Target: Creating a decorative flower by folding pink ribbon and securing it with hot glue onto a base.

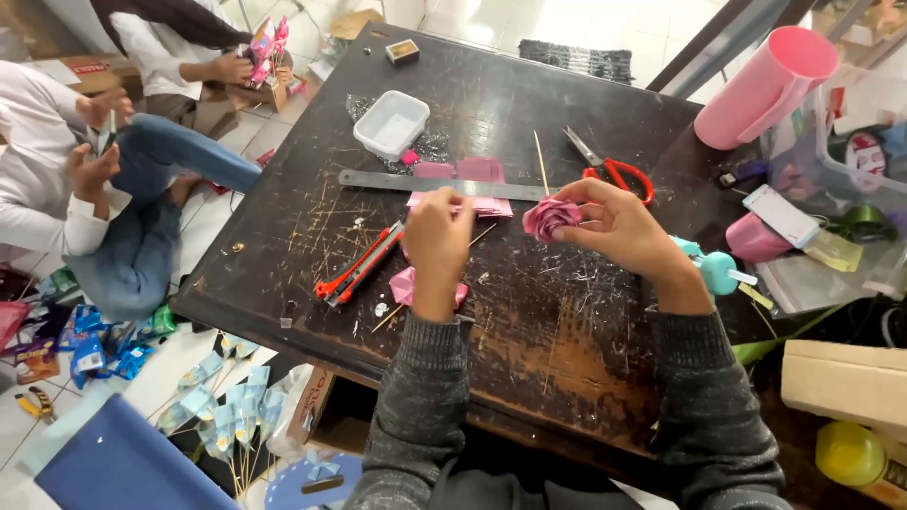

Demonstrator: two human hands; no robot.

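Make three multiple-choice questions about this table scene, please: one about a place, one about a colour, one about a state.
1. Where is the metal ruler?
A. beyond the hands
B. on the floor
C. inside the tray

2. What colour are the scissors' handles?
A. blue
B. red
C. green

3. What does the right hand hold?
A. nothing
B. a cup
C. a pink paper rose

Answers: 1 A, it lies flat on the dark table past both hands. 2 B, the loops are red. 3 C, the fingers grip the rose, while the left hand pinches near it.
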